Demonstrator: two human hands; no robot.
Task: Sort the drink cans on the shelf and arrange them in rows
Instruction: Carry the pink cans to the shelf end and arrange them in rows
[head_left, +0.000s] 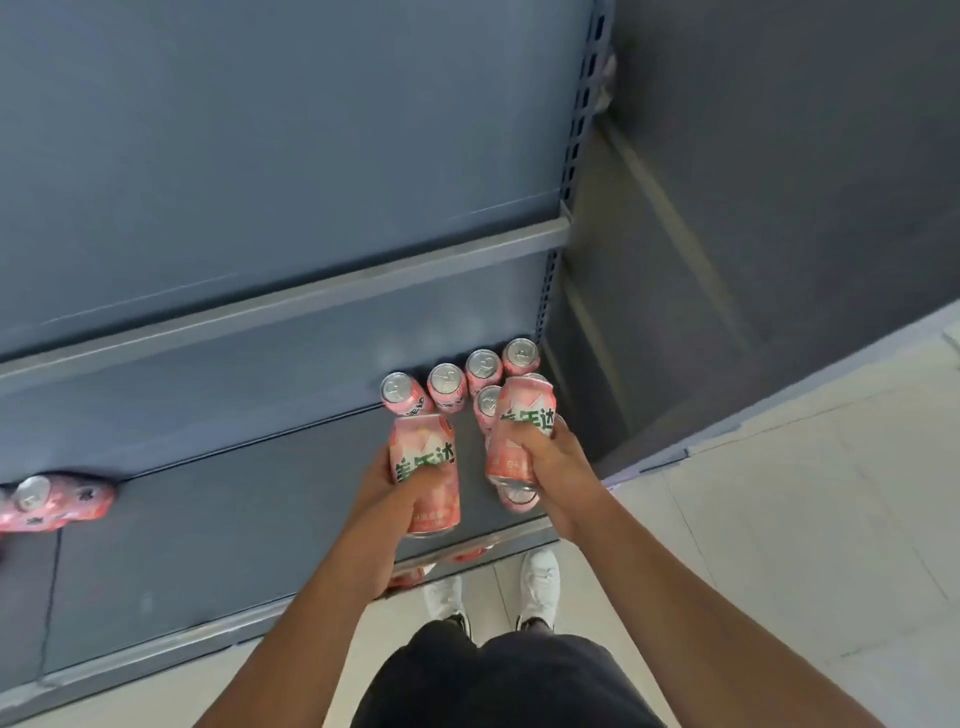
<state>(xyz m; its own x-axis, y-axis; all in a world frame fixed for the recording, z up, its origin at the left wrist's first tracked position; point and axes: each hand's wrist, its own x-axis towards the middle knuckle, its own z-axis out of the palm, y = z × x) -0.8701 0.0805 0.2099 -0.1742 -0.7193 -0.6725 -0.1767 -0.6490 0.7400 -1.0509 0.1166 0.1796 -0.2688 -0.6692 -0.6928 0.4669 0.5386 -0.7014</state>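
A grey metal shelf (208, 519) fills the left of the view, with an upper shelf (311, 296) above it at twelve o'clock and a slotted post (576, 130) at one o'clock. Pale floor tiles (779, 519) run from three to five o'clock. White shoes (540, 582) stand on them at six.

The left hand (400, 483) grips the left can (431, 441), fingers curled round its middle. The right hand (550, 457) grips the right can (522, 410) the same way. Both cans are pink with green lettering, held side by side but apart over the shelf's right end.

Each held can's long axis runs roughly twelve to six, top end toward twelve. The left can leans slightly toward eleven, the right slightly toward one.

At the hands' twelve o'clock a back row (447, 379) of four pink cans stands upright against the rear panel, silver tops up. A fifth can (488, 400) stands just before it, between the held cans. A sixth can (519, 501) shows partly at the right hand's six o'clock. At nine o'clock, blurred pink cans (52, 501) sit at the frame's edge.
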